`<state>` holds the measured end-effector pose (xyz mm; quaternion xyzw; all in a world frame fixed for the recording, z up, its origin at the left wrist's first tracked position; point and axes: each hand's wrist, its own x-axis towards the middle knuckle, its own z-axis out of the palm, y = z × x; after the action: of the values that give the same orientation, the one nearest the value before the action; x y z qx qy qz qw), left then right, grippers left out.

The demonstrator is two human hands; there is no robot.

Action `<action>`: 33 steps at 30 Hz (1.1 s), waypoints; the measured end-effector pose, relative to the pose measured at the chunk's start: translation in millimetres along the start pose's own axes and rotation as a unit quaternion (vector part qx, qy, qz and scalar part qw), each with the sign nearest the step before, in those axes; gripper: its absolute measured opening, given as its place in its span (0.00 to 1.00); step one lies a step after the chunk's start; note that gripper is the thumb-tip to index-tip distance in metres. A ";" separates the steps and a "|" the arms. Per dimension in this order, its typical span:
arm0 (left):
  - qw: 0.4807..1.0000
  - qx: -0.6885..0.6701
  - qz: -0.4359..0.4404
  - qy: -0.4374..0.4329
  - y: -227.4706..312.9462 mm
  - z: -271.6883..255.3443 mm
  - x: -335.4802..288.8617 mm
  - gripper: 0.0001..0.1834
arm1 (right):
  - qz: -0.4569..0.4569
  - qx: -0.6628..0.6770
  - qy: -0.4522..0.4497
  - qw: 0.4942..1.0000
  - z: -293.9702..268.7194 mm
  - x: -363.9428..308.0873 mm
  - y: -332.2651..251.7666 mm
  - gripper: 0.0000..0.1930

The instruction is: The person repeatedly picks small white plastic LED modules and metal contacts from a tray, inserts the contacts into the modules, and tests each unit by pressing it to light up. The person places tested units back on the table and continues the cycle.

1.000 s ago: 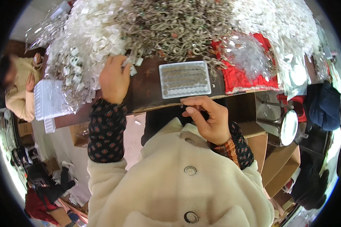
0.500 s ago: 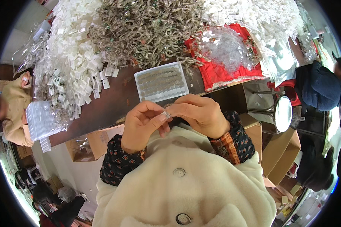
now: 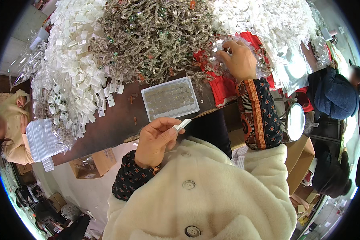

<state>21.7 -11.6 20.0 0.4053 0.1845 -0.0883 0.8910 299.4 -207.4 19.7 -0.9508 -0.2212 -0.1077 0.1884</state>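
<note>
My left hand [image 3: 158,140] is closed in front of my coat. Between its thumb and fingers it pinches a small white plastic case [image 3: 183,125], which sticks out to the upper right. Just beyond lies a white tray [image 3: 171,117] holding rows of round, flat, silvery button cells [image 3: 170,96]. At the far right my right hand [image 3: 241,60] reaches over a heap of small clear plastic pieces [image 3: 218,44] on red cloth [image 3: 224,90]. Its thumb and forefinger are bent with a gap between them; the other fingertips are partly hidden.
Bundles of thin wire [image 3: 156,40] are piled at the back middle. White plastic cases [image 3: 80,52] form a heap on the left, with more white pieces [image 3: 268,16] at the back right. Cardboard boxes [image 3: 94,164] stand below the table. Other people [image 3: 338,94] sit at both sides.
My right hand has left the white case and moved forward and right to the clear plastic pieces. My left hand keeps hold of the case, now turned up more plainly.
</note>
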 end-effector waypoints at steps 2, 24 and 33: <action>1.000 -0.004 0.005 0.000 -0.9 -1.9 -0.5 0.16 | 0.005 0.047 0.017 0.999 -4.2 0.1 -3.6 0.15; 0.970 -0.121 0.210 -0.015 -3.5 12.1 -16.0 0.16 | -0.096 0.496 -0.090 0.858 -47.7 -143.2 -129.4 0.15; 0.953 -0.094 0.289 -0.019 -11.7 3.4 -19.0 0.15 | -0.096 0.514 -0.054 0.851 -50.5 -152.4 -142.4 0.11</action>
<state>1.5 -21.7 21.6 0.3535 0.0497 0.1827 0.9161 93.7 -167.4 65.7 -0.6963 -0.3447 0.0554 0.6271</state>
